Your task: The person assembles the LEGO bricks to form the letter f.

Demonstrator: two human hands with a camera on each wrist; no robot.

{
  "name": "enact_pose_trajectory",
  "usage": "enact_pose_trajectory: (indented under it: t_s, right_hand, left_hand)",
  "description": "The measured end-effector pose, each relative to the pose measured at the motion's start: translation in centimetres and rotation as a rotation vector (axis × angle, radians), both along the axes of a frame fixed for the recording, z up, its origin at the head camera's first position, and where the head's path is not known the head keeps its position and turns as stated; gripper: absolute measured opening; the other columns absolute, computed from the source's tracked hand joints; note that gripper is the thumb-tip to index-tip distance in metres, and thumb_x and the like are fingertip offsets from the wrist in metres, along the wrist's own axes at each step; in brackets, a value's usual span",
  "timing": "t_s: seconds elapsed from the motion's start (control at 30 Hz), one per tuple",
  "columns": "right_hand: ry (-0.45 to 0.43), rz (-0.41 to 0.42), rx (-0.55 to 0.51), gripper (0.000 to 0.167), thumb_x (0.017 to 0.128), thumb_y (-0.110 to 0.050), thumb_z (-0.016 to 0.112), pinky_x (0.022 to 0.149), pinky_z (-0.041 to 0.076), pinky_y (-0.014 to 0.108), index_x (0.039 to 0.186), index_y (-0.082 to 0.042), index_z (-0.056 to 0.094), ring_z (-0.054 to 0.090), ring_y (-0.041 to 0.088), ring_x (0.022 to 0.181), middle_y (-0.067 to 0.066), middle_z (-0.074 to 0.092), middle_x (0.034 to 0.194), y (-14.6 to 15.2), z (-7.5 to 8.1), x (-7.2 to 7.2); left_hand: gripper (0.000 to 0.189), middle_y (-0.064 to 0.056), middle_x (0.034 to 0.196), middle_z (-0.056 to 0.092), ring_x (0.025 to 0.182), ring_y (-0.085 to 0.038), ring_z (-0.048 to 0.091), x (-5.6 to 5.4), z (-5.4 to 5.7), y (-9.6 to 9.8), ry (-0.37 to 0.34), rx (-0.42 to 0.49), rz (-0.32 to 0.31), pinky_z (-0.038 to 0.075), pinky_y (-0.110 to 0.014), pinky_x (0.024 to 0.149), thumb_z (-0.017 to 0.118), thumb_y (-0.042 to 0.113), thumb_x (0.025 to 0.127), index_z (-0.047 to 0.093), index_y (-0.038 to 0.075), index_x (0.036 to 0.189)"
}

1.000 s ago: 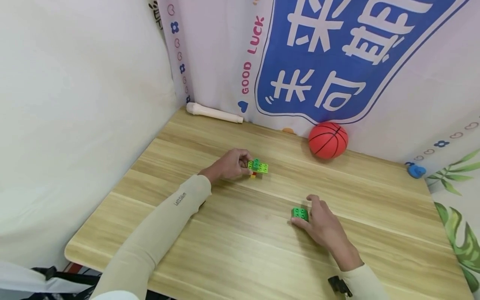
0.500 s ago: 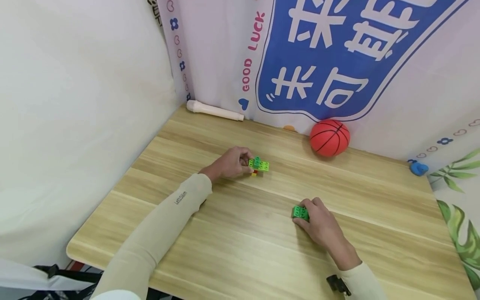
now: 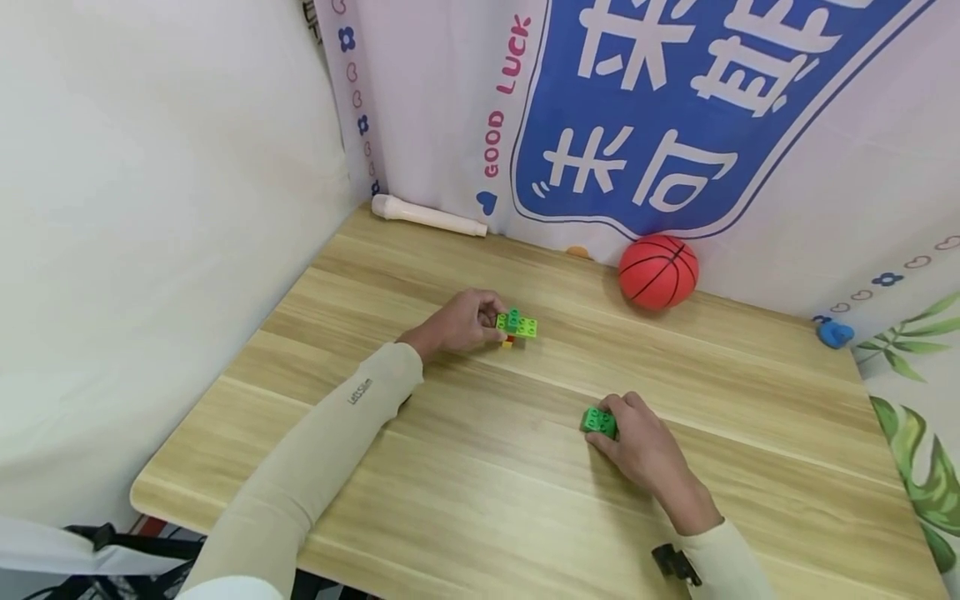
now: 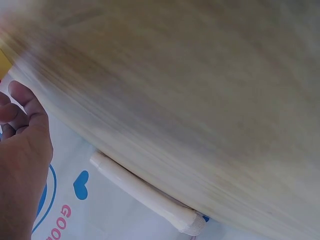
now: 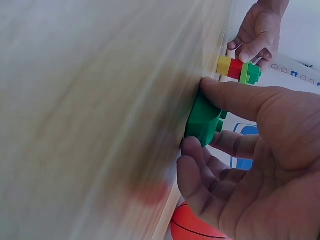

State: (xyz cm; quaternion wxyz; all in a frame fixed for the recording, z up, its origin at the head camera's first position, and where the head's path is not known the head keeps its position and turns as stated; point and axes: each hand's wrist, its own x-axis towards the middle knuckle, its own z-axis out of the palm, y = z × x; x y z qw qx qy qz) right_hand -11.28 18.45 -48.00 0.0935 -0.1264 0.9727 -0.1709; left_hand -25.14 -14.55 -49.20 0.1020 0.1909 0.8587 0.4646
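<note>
My left hand [image 3: 468, 321] pinches a small stack of toy building bricks [image 3: 527, 327] by its left side. Seen from the right wrist, this stack [image 5: 235, 68] has a yellow brick lowest, red above it, then a light green plate and a darker green brick on top. It stands on the table or just over it. Toward the front right, my right hand [image 3: 643, 446] grips a green brick [image 3: 597, 421] between thumb and fingers. The right wrist view shows this green brick [image 5: 202, 119] with a slanted side, low against the tabletop. In the left wrist view the held stack is hidden.
A wooden table [image 3: 450, 467] lies under both hands. Along its back edge are a white microphone-shaped object [image 3: 431, 217] and a red toy basketball [image 3: 658, 272]. A small blue object [image 3: 835, 333] sits at the far right corner. A printed cloth [image 3: 435, 108] hangs behind.
My right hand's fingers have closed from a spread pose onto the green brick. The left hand keeps its hold on the stack in nearly the same place. The head view has shifted slightly.
</note>
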Motion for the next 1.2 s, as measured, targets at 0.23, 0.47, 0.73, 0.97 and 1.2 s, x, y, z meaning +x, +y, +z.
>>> enact_pose_trajectory:
  t_s: [0.23, 0.47, 0.73, 0.97, 1.2]
  right_hand:
    - [-0.013, 0.01, -0.112, 0.037, 0.099, -0.029, 0.08, 0.073, 0.051, 0.034, 0.122, -0.001, 0.069, 0.058, 0.018, 0.084, 0.008, 0.067, 0.1, 0.3, 0.7, -0.6]
    - [0.021, 0.011, -0.181, 0.034, 0.1, -0.027, 0.079, 0.076, 0.056, 0.036, 0.121, -0.002, 0.067, 0.067, 0.021, 0.093, 0.01, 0.071, 0.104, 0.4, 2.8, -1.7]
    - [0.128, 0.024, -0.218, 0.037, 0.099, -0.022, 0.08, 0.089, 0.061, 0.054, 0.126, 0.0, 0.069, 0.07, 0.039, 0.11, 0.017, 0.072, 0.118, -1.1, 5.1, -4.9]
    - [0.248, 0.102, -0.24, 0.04, 0.094, -0.017, 0.085, 0.098, 0.058, 0.058, 0.127, -0.001, 0.071, 0.07, 0.04, 0.111, 0.019, 0.075, 0.119, -4.7, 6.3, -7.8]
    - [0.262, 0.153, -0.282, 0.039, 0.092, -0.019, 0.087, 0.104, 0.053, 0.056, 0.126, -0.004, 0.074, 0.067, 0.034, 0.116, 0.016, 0.074, 0.123, -8.2, 6.7, -10.2]
  left_hand:
    - [0.031, -0.01, 0.111, 0.072, 0.098, -0.021, 0.067, 0.0, 0.2, 0.0, 0.002, -0.001, -0.005, 0.059, -0.03, 0.087, 0.085, 0.007, 0.093, 0.07, 0.004, 0.12]
    - [0.031, -0.011, 0.111, 0.072, 0.098, -0.021, 0.067, 0.0, 0.2, -0.3, -0.002, 0.0, -0.006, 0.059, -0.03, 0.088, 0.084, 0.007, 0.093, 0.069, 0.004, 0.12]
    - [0.031, -0.011, 0.109, 0.073, 0.097, -0.021, 0.069, 0.1, 0.0, -0.2, -0.003, 0.025, -0.011, 0.06, -0.029, 0.086, 0.085, 0.006, 0.092, 0.07, 0.003, 0.118]
    - [0.029, -0.009, 0.106, 0.073, 0.095, -0.018, 0.069, 0.3, -0.4, -0.2, -0.008, 0.031, -0.021, 0.059, -0.026, 0.084, 0.085, 0.007, 0.092, 0.07, 0.004, 0.118]
    - [0.027, -0.01, 0.105, 0.073, 0.094, -0.019, 0.07, 0.2, -0.2, -0.4, -0.011, 0.056, -0.032, 0.06, -0.027, 0.085, 0.083, 0.005, 0.093, 0.07, 0.004, 0.116]
